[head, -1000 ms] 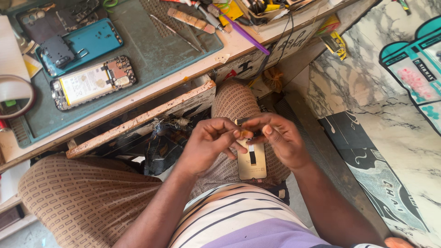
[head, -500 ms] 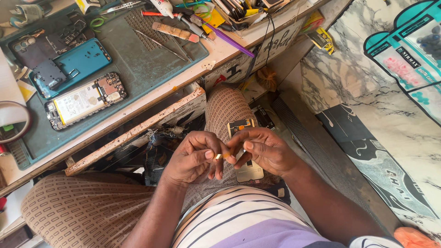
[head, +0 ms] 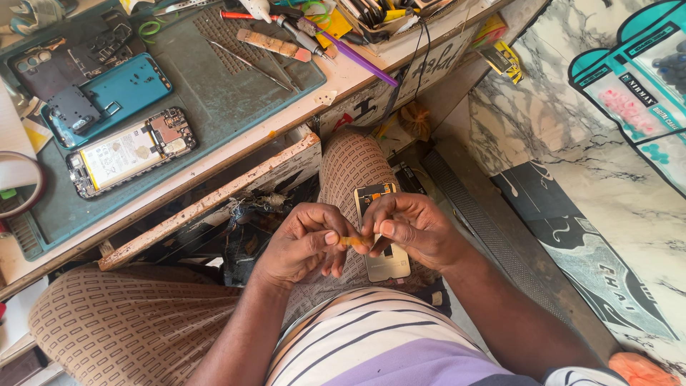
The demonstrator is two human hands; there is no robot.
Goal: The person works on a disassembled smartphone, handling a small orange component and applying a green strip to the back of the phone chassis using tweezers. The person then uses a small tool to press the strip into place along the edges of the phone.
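Head camera, looking down at a seated person's lap. Both hands meet over the right knee. The left hand [head: 304, 243] and the right hand [head: 411, 229] each pinch one end of a small orange strip [head: 351, 241], thumb against fingertips, so the strip spans the short gap between them. Under the right hand a gold phone panel [head: 382, 261] lies flat on the patterned trouser leg, its near end showing below the fingers and a dark top edge with orange parts showing beyond them.

Compared with 1 second ago, the panel is no longer held up in the fingers; it rests loose on the thigh, and the hands have closed in on the small strip instead. Half a second ago the fingers were already pinched together over the panel. Judged from this, attention has passed from the panel to the small part, probably being peeled or straightened.

Far and to the left, a workbench carries a green mat [head: 214, 78] with 2 opened phones: a blue one [head: 121, 89] and 1 with its battery exposed [head: 132, 151]. Screwdrivers and a purple tool [head: 357, 61] lie further right. A marble-patterned floor [head: 572, 157] fills the right side.
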